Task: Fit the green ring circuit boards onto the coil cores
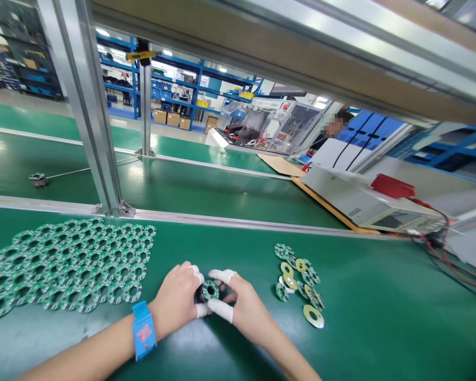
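Note:
Between my two hands, low over the green bench, is a small motor stator with a round green circuit board (210, 290) on its top. My left hand (179, 296) grips it from the left, with white finger cots on its fingertips and a blue wrist strap (144, 330) on the wrist. From the right, my right hand (241, 304) closes thumb and finger around the same piece, also in white cots. The underside of the piece is hidden by my fingers. Left of my hands lie many ring-shaped circuit boards (73, 264) in close rows.
A loose pile of ring boards (301, 283), some yellowish side up, lies to the right. Metal posts (93, 106) and a rail edge the bench. A similar part (38, 180) sits beyond it. Back right are a bench instrument (373, 203), cables and a person (333, 129).

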{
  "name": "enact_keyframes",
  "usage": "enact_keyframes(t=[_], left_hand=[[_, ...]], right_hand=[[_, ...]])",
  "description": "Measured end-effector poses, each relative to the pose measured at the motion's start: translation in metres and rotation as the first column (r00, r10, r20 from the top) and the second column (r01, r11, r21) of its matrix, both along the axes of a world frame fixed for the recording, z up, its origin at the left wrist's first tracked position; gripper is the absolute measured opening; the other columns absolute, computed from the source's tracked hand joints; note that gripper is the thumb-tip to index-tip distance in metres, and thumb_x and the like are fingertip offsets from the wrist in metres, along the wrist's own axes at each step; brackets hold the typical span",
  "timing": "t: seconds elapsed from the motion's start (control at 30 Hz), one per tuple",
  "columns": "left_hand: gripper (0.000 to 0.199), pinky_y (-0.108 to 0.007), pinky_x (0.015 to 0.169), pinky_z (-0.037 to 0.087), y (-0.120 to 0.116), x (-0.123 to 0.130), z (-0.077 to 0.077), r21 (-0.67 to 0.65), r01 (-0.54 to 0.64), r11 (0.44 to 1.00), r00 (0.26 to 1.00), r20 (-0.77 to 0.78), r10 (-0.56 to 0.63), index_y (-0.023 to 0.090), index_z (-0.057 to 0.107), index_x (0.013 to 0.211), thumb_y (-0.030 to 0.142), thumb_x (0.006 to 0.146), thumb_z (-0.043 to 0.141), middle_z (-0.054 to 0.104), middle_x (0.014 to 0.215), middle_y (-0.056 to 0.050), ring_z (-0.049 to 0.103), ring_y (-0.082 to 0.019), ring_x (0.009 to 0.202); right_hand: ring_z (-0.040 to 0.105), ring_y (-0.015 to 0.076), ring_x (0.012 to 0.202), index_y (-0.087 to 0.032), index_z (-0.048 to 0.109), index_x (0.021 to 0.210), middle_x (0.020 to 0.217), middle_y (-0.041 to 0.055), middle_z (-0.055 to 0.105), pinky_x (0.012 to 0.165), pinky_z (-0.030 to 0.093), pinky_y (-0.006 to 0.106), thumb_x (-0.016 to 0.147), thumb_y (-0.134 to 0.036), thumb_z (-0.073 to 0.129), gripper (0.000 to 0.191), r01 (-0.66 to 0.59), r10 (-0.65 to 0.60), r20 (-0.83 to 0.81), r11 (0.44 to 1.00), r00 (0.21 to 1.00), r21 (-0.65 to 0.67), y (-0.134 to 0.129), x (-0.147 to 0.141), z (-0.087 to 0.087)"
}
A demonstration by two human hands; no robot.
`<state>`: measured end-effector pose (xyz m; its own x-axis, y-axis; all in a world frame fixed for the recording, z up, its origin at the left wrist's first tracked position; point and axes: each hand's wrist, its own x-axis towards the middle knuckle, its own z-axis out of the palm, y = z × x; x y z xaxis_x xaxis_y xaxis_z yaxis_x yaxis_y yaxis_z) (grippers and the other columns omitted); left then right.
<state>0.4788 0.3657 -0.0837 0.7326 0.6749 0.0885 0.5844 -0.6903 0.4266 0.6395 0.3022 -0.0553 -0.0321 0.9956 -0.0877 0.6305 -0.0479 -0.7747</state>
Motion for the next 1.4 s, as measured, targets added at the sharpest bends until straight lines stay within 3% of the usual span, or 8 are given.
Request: enact_keyframes(t=[0.2,0.37,0.5,0.73,0.87,1.0,1.13,1.4], left_hand=[[0.044,-0.041,0.08,0.044,-0.002,-0.005,0.015,-0.051,0.007,0.999,0.999,0.034,-0.006,0.015,0.061,0.089,0.05,0.063,0.072,0.059,0.091,-0.008,0.051,-0.027,0.089],[0.024,-0.032,0.084,0.047,-0.009,-0.009,0.027,0.079,0.104,0.991,0.99,0.088,-0.111,0.016,0.06,0.095,0.008,0.073,0.058,0.059,0.096,-0.006,0.053,-0.021,0.092],[0.018,-0.033,0.083,0.051,-0.016,-0.006,0.013,0.318,0.283,0.905,0.953,0.011,-0.302,0.012,0.063,0.085,0.002,0.079,0.049,0.063,0.084,-0.006,0.058,-0.022,0.089],[0.015,-0.038,0.084,0.051,-0.028,-0.003,-0.007,0.535,0.282,0.797,0.947,-0.023,-0.32,0.007,0.065,0.081,0.002,0.076,0.051,0.065,0.084,-0.013,0.055,-0.032,0.105],[0.018,-0.038,0.086,0.05,-0.026,-0.003,-0.003,0.454,0.254,0.854,0.954,0.025,-0.297,0.009,0.065,0.083,0.001,0.075,0.05,0.066,0.089,-0.012,0.056,-0.029,0.103],[0.039,-0.032,0.084,0.05,-0.005,-0.006,0.016,0.083,0.075,0.994,0.956,0.276,-0.095,0.017,0.065,0.095,-0.004,0.069,0.045,0.066,0.094,-0.006,0.06,-0.019,0.09],[0.042,-0.028,0.088,0.046,0.012,-0.009,0.035,-0.259,-0.02,0.966,0.916,0.383,0.122,0.017,0.066,0.096,-0.004,0.066,0.045,0.066,0.096,-0.003,0.059,-0.016,0.091],[0.042,-0.038,0.087,0.042,-0.004,-0.005,0.019,-0.07,0.073,0.995,0.989,0.137,-0.063,0.019,0.061,0.111,0.041,0.075,0.067,0.059,0.109,-0.009,0.052,-0.025,0.101]], right_hand=[[0.055,0.0216,0.092,-0.018,0.055,0.112,0.104,0.0079,0.057,0.071,0.051,0.031,0.069,-0.02,0.06,0.044,-0.077,0.063,-0.188,0.995,0.98,-0.07,-0.001,0.013,-0.005],[0.056,0.0203,0.087,-0.018,0.056,0.107,0.099,0.0071,0.059,0.068,0.048,0.03,0.073,-0.02,0.056,0.035,-0.063,0.055,-0.157,0.997,0.986,-0.044,0.001,0.011,-0.006],[0.056,0.0191,0.083,-0.018,0.056,0.105,0.096,0.0068,0.059,0.066,0.047,0.029,0.074,-0.019,0.053,0.031,-0.048,0.046,-0.128,0.999,0.991,-0.012,-0.003,0.006,-0.009],[0.054,0.0188,0.081,-0.019,0.055,0.11,0.095,0.0068,0.059,0.07,0.046,0.031,0.075,-0.017,0.049,0.036,0.002,0.002,-0.081,0.999,0.997,0.052,-0.008,0.001,-0.014],[0.053,0.0169,0.073,-0.016,0.06,0.101,0.087,0.0061,0.06,0.064,0.045,0.027,0.071,-0.02,0.053,0.031,-0.043,0.038,-0.14,0.999,0.989,-0.031,-0.005,0.02,-0.003],[0.049,0.0126,0.059,-0.013,0.064,0.07,0.064,0.0012,0.057,0.057,0.04,0.023,0.07,-0.02,0.055,0.011,-0.156,0.127,-0.149,0.967,0.981,-0.202,-0.009,0.032,0.005],[0.043,0.0085,0.05,-0.012,0.066,0.065,0.055,-0.003,0.051,0.048,0.033,0.019,0.065,-0.014,0.059,0.007,-0.324,0.291,-0.147,0.885,0.945,-0.333,-0.013,0.027,0.003],[0.05,0.0109,0.054,-0.015,0.07,0.072,0.061,-0.0003,0.059,0.052,0.039,0.02,0.067,-0.016,0.061,0.01,-0.306,0.312,-0.014,0.921,0.95,-0.242,-0.015,0.037,0.021]])
